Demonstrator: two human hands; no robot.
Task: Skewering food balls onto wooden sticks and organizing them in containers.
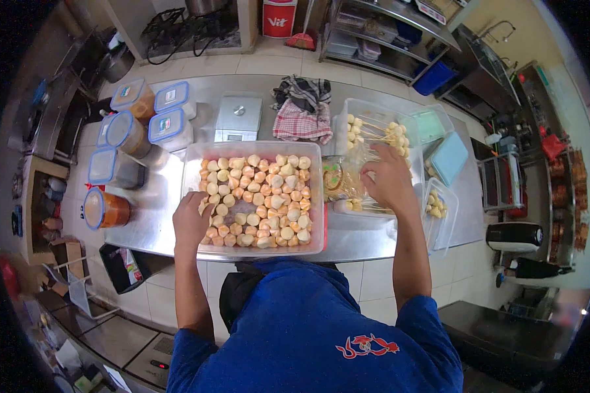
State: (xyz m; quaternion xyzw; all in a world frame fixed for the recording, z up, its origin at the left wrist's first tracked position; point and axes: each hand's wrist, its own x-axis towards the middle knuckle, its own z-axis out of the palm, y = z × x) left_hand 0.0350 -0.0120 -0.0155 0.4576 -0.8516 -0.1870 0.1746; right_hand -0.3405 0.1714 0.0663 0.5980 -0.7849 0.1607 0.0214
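Note:
A large clear plastic tub (pixel 316 196) holds many pale and orange-striped dumpling-like balls (pixel 277 201). My left hand (pixel 192 218) reaches over its left wall, fingertips at the balls there; whether it grips one is hidden. To the right, my right hand (pixel 387 178) is above a second clear tub (pixel 345 110), thumb and forefinger curled towards each other beside a clear plastic bag of thin wooden skewers (pixel 346 182); whether they pinch anything cannot be told. Skewered pale balls (pixel 398 136) lie in that second tub, with their sticks pointing left.
Behind the large tub are a digital kitchen scale (pixel 239 118) and checked cloths (pixel 302 120). Lidded containers (pixel 109 209) line the steel table's left side. At right stand a blue-lidded box (pixel 448 158) and a small clear tub (pixel 442 221) with more balls.

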